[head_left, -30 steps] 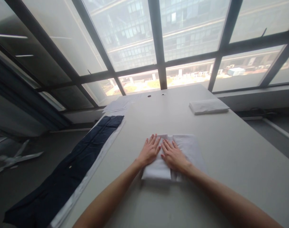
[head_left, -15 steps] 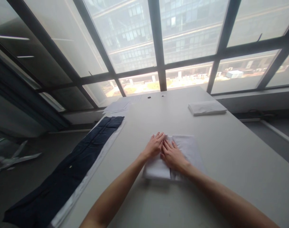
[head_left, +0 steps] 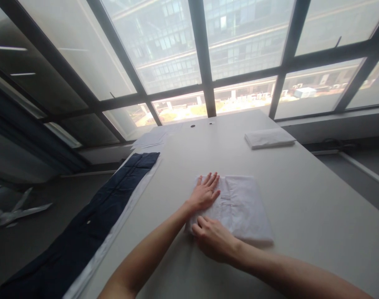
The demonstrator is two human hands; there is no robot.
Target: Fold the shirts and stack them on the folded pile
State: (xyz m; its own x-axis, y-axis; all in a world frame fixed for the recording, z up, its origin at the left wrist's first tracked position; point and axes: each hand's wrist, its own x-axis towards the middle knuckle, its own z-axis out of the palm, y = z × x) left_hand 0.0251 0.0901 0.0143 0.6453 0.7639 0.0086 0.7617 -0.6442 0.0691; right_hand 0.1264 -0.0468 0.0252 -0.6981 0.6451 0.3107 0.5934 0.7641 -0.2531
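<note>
Pulling by the right hand (head_left: pixel 214 240) could, judging from the head view, skew or crease the folded white garment (head_left: pixel 250 207), should the left hand (head_left: pixel 204 195) press too lightly. Left grip: fingers spread, palm down on the cloth. Right grip: fingers curled at the near left corner; whether they pinch fabric cannot be told. The garment lies on the bench (head_left: pixel 314 216), left half beneath the hands. Condition: thin, matte, roughly rectangular; a seamed strip (head_left: pixel 226 206) runs down its middle with slight rumpling beside it; right portion comparatively smooth.
</note>
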